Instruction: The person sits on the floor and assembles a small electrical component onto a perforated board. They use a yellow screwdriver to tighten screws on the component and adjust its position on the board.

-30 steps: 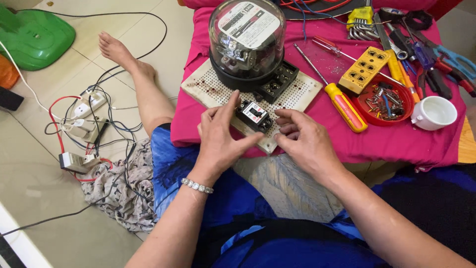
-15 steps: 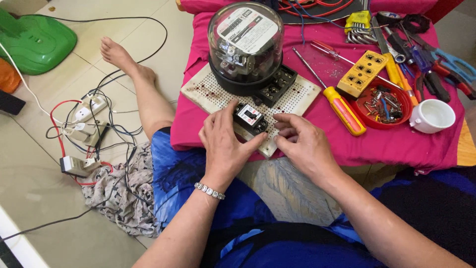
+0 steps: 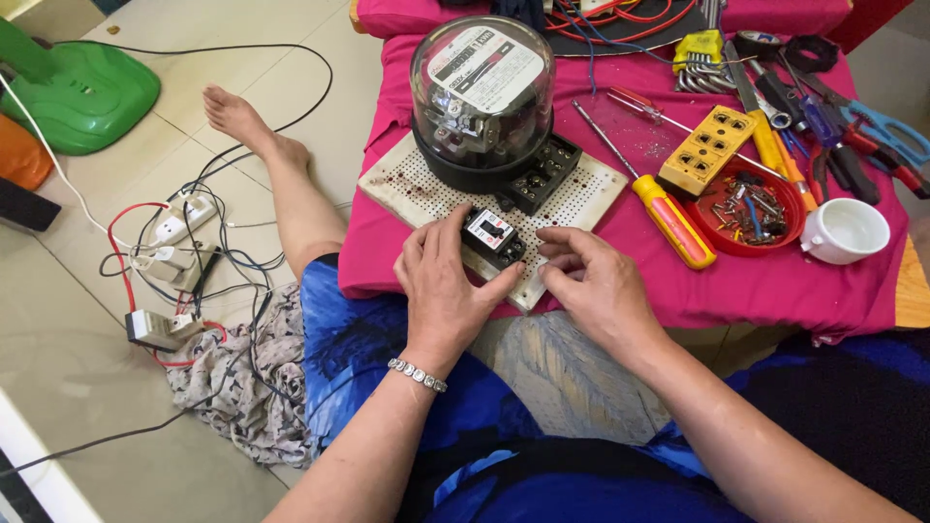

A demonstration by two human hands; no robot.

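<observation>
My left hand [image 3: 448, 291] pinches a small black breaker [image 3: 492, 237] on the white board [image 3: 581, 199], grip closed round it; right hand [image 3: 593, 283] just beside, fingers curled, holding nothing. Meter [image 3: 481, 97] sits beyond the grip.

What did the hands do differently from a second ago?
Very little moved. The left hand keeps holding the small black breaker on the white perforated board. The right hand has drawn slightly away from it, fingers curled beside it. The glass-domed meter, yellow screwdriver and white cup stayed put.
</observation>
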